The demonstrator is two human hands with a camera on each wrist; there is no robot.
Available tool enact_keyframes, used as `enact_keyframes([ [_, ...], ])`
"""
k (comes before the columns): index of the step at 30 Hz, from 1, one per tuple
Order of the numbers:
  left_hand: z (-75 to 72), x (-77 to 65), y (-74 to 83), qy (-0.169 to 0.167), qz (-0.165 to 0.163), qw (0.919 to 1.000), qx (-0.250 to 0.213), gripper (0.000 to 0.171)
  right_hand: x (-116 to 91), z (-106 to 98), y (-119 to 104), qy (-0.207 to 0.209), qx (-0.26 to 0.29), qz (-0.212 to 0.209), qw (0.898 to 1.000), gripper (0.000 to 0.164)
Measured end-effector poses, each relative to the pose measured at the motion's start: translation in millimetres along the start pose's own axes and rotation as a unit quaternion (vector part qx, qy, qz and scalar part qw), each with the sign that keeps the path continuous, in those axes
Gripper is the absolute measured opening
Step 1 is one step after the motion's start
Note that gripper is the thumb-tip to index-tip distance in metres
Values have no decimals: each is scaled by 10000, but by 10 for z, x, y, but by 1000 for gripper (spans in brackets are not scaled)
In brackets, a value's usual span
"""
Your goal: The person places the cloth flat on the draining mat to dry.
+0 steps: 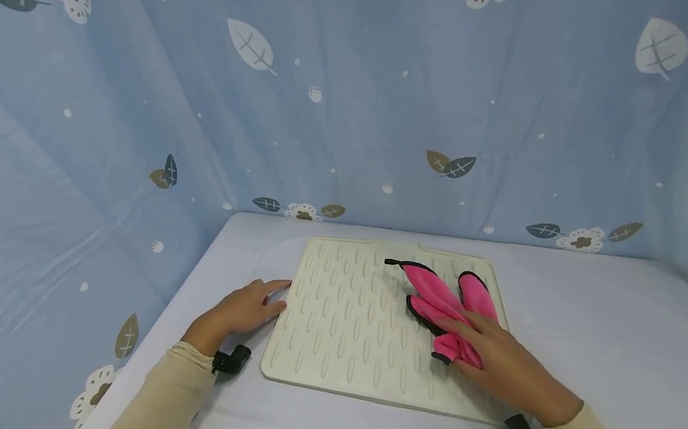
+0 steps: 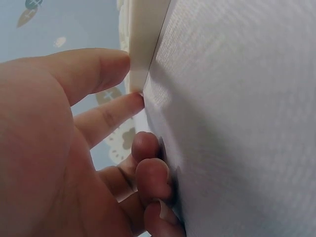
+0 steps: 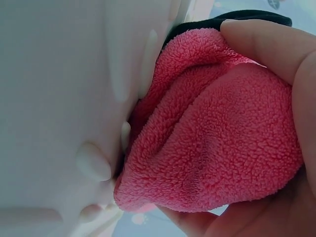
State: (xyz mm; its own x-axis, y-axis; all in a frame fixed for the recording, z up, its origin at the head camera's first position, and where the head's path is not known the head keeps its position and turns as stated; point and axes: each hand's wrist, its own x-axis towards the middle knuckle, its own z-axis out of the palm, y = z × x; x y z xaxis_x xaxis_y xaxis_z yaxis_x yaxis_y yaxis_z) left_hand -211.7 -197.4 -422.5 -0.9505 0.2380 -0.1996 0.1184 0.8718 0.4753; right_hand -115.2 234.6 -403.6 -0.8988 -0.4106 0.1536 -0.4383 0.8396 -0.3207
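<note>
A cream drying mat [image 1: 333, 324] with rows of raised oval ridges lies flat on the white table. Bunched on its right half is a fluffy pink cleaning cloth [image 1: 436, 292] with black edging. My right hand [image 1: 504, 364] grips this cloth, thumb and fingers bent around its folds; the right wrist view shows the cloth [image 3: 212, 128] against the ridged surface. At the mat's left edge rests my left hand [image 1: 248, 309], thumb and forefinger touching the side. Seen from the left wrist, the other fingers [image 2: 153, 180] bend loosely down at the table, holding nothing.
White cloth covers the table [image 1: 606, 336] and extends past the mat on both sides. A blue curtain [image 1: 354, 105] printed with leaves and flowers hangs behind and along the left. Black wrist mounts [image 1: 232, 360] sit by both sleeves.
</note>
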Motion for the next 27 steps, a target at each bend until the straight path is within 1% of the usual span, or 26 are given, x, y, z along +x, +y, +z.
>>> enact_keyframes([
  [3,-20,6,42,5,-25,10000,-50,51,-17,3,18,8,114,18,9999,67],
  [6,-49,-18,130,82,-12,9999,-111,49,-27,23,33,39,244,41,9997,66],
  [9,-57,-81,280,257,81,9996,-100,46,-31,52,33,88,282,33,9996,66],
  [11,-39,-150,405,379,215,9990,-53,45,-32,70,28,121,260,-20,9996,66],
  [14,25,-255,603,555,502,9972,9,43,-30,87,19,131,200,-80,9997,66],
  [16,85,-309,738,626,785,9949,86,41,-25,84,17,146,166,-123,9997,66],
  [19,183,-341,974,606,1237,9900,301,39,-18,67,24,171,140,-105,9997,66],
  [21,256,-325,1143,524,1529,9853,550,39,-17,52,30,152,128,-63,9998,66],
  [23,318,-288,1314,435,1748,9805,782,39,-20,36,36,121,126,-6,9998,65],
  [25,363,-234,1469,385,1887,9765,969,40,-23,24,38,116,123,33,9999,65],
  [27,390,-167,1598,366,1938,9742,1099,41,-27,15,37,143,110,46,9998,65],
])
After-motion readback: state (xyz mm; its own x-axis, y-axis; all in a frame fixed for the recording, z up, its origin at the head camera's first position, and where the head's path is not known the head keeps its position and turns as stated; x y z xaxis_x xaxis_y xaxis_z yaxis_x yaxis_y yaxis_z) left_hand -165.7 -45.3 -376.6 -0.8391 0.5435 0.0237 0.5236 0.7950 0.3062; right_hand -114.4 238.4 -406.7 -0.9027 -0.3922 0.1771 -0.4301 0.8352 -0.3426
